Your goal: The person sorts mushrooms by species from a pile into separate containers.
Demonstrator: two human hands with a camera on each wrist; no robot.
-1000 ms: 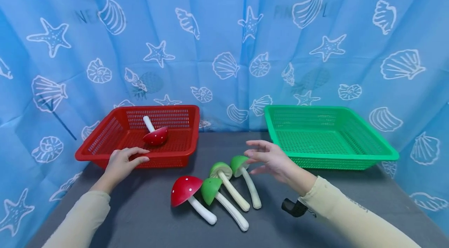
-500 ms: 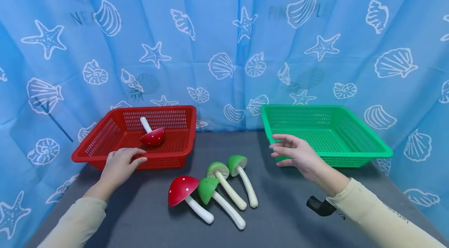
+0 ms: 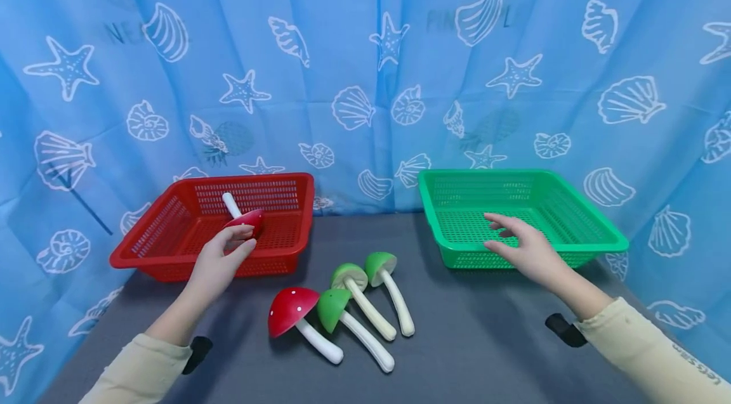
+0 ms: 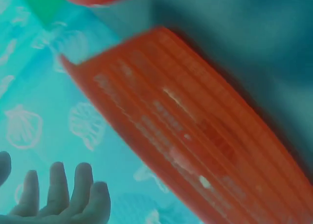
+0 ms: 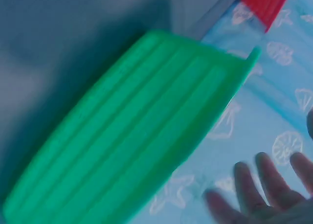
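In the head view my left hand [image 3: 219, 258] hovers over the front rim of the red basket [image 3: 154, 259], its fingers loosely bent and holding nothing. Behind the fingertips a red toy mushroom [image 3: 231, 204] with white dots lies in that basket, its cap partly hidden. My right hand [image 3: 528, 252], also holding nothing, is held at the front of the green basket [image 3: 451, 258]. Between the hands, on the table, lie a second red mushroom [image 3: 293, 312] and three green ones: a near green mushroom [image 3: 333, 310], a middle one [image 3: 374, 315] and a far one [image 3: 398, 302].
A grey tabletop [image 3: 445, 347] carries both baskets near its back edge. Behind them hangs a blue curtain [image 3: 365, 61] with white shell and starfish prints. Each wrist has a black device [image 3: 565, 330] below the sleeve.
My right hand has moved right, away from the green mushrooms to the green basket. My left hand has shifted slightly right and up from the red rim. The view has turned slightly right.
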